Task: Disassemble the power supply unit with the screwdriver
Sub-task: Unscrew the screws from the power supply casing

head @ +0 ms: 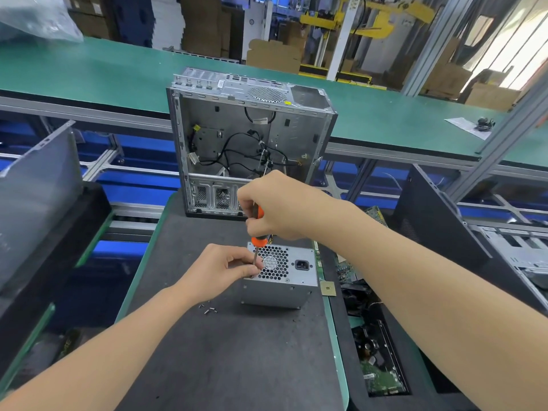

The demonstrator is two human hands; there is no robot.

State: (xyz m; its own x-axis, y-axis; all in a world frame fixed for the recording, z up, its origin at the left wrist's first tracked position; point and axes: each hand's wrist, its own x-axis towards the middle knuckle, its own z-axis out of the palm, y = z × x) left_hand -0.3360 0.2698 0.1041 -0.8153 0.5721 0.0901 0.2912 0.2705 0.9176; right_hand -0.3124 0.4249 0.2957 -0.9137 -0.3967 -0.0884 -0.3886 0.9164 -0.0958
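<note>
— Where is the power supply unit (289, 281) sitting?

— On the surface (237, 357), directly under both hands. The right hand (275, 207) is gripping the screwdriver (256, 240), which is standing nearly upright — the left hand (222, 274) is pinching its shaft at the unit's top left corner.

screwdriver (258, 239) tip hidden behind left hand (222, 271), handle mostly inside right hand (275, 206), small metal bits (209, 309) unidentifiable

Visible body parts: two hands and two forearms. The left hand (221, 271) is bare. The right hand (275, 206) is bare. Behind each hand, the wrist and forearm are uncovered along the whole length in view. Fingernail detail is too small to make out.
</note>
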